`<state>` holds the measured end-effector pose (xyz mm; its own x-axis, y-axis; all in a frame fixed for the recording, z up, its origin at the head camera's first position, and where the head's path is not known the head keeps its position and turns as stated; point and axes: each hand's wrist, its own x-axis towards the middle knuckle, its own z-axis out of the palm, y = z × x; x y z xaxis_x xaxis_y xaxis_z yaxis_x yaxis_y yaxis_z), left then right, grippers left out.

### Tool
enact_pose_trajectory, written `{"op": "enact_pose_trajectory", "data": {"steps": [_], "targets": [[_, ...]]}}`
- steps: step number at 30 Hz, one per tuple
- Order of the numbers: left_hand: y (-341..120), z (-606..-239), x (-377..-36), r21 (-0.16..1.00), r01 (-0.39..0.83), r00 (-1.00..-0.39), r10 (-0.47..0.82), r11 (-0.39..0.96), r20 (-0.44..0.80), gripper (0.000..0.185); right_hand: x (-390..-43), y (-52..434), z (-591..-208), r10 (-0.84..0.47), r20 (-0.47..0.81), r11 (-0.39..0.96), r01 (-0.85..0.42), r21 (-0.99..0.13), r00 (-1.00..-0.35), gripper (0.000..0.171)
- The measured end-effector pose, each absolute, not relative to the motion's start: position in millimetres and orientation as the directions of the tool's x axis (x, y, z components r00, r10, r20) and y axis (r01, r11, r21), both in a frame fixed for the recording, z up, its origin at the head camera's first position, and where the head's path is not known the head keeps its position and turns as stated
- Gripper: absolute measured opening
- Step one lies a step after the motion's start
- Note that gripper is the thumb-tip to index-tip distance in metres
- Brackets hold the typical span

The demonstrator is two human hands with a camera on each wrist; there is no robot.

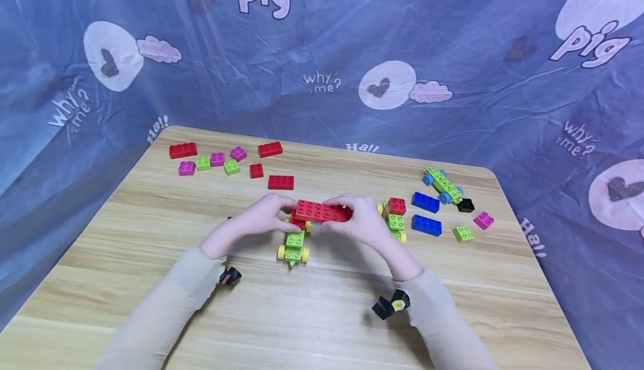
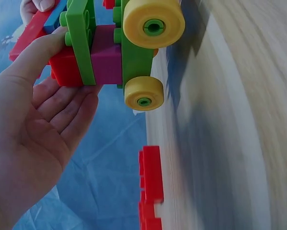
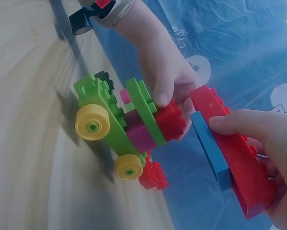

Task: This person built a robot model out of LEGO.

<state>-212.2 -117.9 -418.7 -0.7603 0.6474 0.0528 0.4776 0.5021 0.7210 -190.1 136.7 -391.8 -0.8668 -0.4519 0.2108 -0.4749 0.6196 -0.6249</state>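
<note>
My left hand (image 1: 261, 213) grips a red brick (image 3: 171, 120) at the top of a toy car between thumb and fingers. Below that brick come a green plate (image 3: 144, 109), a magenta brick (image 2: 106, 55) and a green wheeled base (image 3: 115, 132) with yellow wheels (image 2: 144, 93). Held up beside the car, a long red brick piece (image 1: 318, 211) is pinched in my right hand (image 1: 354, 222), thumb on its lower face. A flat blue piece (image 3: 211, 151) sits against the underside of this red piece. A gap separates it from the car's red brick in the right wrist view.
At the back left lie several loose red, magenta and green bricks (image 1: 203, 162). Right of my right hand stands another yellow-wheeled car (image 1: 396, 222), partly hidden. Beyond it are two blue bricks (image 1: 426, 224), a blue-wheeled green base (image 1: 443, 184) and a black brick (image 1: 465, 205).
</note>
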Motion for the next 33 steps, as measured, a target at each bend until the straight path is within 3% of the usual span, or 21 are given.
{"op": "enact_pose_trajectory", "data": {"steps": [10,22,29,33], "targets": [[-105,-421,-213,0.689,0.527,-0.733,0.677,0.497,0.072,0.032,-189,141,-392,-0.469,0.220,0.626,-0.497,-0.601,-0.856,0.038],[-101,-424,-213,0.725,0.472,-0.744,0.667,0.502,0.023,0.033,-188,142,-395,-0.492,0.229,0.625,-0.524,-0.578,-0.840,0.037],[-104,-421,-213,0.744,0.451,-0.772,0.634,0.494,0.047,0.057,-188,141,-397,-0.484,0.207,0.639,-0.505,-0.581,-0.850,0.037],[-110,-416,-212,0.742,0.480,-0.780,0.615,0.468,0.117,0.056,-188,140,-396,-0.482,0.195,0.644,-0.496,-0.582,-0.854,0.037]]}}
